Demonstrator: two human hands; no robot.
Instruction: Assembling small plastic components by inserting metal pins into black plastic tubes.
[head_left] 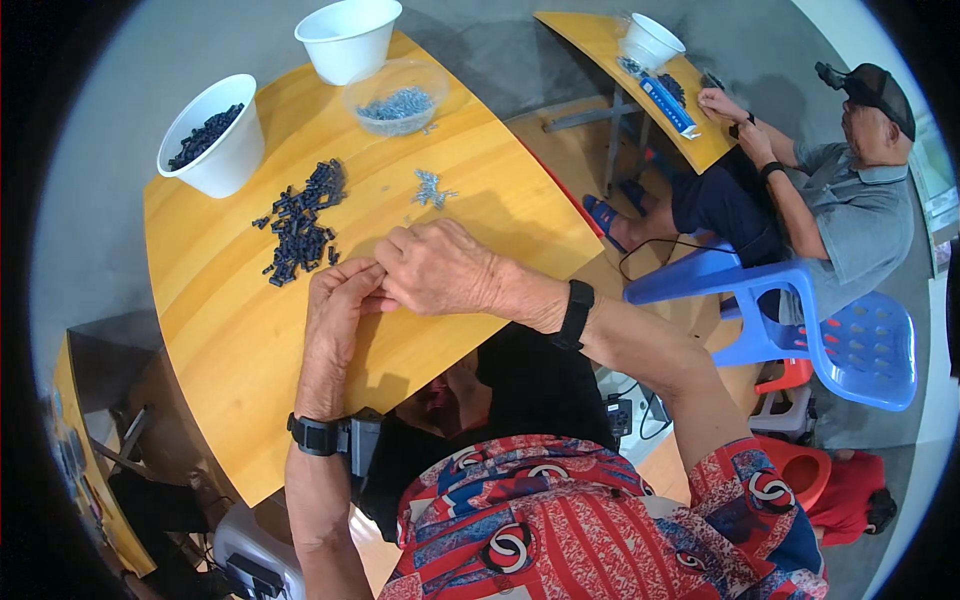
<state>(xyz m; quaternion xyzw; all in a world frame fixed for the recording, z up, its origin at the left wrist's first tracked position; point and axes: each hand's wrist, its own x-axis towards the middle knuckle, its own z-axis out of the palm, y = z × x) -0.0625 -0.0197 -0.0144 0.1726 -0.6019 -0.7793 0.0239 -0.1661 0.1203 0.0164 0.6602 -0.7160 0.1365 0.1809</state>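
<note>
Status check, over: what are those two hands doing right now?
Left hand and right hand pressed together, fingers pinched; whatever they hold is hidden. Pile of dark small parts just beyond. Small screws nearby. Nothing blocking.

A loose heap of small dark plastic parts (300, 225) lies on the wooden table just beyond the hands, with a small cluster of silvery screws (431, 188) nearby.

Long blue-white package (666, 104) on far table (600, 35)
</note>
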